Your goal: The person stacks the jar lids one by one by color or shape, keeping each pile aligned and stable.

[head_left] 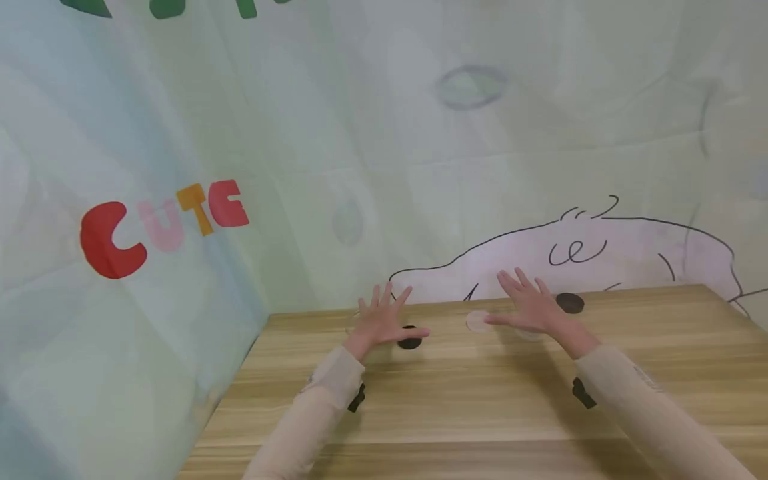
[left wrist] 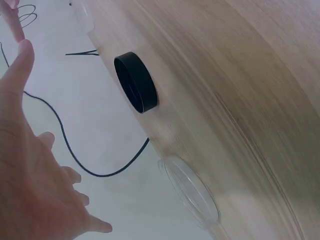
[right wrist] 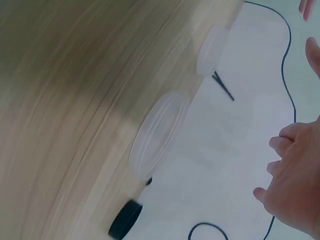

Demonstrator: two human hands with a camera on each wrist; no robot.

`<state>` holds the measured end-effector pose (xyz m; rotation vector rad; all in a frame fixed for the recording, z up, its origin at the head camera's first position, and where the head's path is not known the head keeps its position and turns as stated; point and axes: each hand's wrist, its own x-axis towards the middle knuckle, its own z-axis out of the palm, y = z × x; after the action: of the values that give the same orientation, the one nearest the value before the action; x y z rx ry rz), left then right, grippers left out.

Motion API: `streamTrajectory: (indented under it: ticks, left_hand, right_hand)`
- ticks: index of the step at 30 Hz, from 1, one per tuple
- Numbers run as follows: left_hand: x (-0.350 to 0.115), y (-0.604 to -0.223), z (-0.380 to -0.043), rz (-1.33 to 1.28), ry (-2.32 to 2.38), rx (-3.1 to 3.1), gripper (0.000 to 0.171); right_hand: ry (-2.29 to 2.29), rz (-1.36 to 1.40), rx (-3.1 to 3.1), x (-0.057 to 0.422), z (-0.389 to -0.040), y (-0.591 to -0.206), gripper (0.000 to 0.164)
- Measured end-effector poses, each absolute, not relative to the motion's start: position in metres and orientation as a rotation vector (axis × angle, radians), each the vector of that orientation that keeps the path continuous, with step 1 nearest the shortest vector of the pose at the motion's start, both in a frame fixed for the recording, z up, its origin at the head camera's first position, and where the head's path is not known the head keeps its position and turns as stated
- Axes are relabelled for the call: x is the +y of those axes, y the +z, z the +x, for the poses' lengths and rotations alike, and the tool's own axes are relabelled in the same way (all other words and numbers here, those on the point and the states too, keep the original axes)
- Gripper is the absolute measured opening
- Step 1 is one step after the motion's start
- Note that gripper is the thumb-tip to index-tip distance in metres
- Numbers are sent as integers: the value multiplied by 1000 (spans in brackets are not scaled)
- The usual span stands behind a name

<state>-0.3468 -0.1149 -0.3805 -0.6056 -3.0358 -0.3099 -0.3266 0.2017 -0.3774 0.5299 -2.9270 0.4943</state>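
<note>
Both hands hover over the far part of a wooden table, fingers spread and holding nothing. My left hand (head_left: pixel 379 324) is nearest a black round lid (head_left: pixel 411 343). That lid (left wrist: pixel 144 82) shows a raised rim in the left wrist view. Beside it lies a clear round lid (left wrist: pixel 192 192), mostly hidden behind the left hand in the head view. My right hand (head_left: pixel 536 309) partly covers a translucent lid (head_left: pixel 531 337), seen whole as a wide ribbed disc (right wrist: pixel 160 132) in the right wrist view. A smaller whitish lid (head_left: pixel 477 323) lies by the right thumb, and another black lid (head_left: pixel 571 303) stands right of that hand.
The wooden table (head_left: pixel 468 413) ends at a far edge against a hanging printed cloth (head_left: pixel 372 133). The cloth carries coloured letters and a black line drawing, and also hangs along the table's left side. Dark wrist mounts (head_left: pixel 583 393) sit under the sleeves.
</note>
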Motion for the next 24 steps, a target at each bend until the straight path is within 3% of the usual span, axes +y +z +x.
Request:
streamTrajectory:
  ticks: [16,24]
  left_hand:
    - [-186,-389,-339,-519,-765,-2982,114]
    - [-208,-403,-340,-363,-1151,-2921,113]
  right_hand:
    - [855,670,-2913,116,-334,-393,100]
    - [1165,663,-2880,74,-339,-406,94]
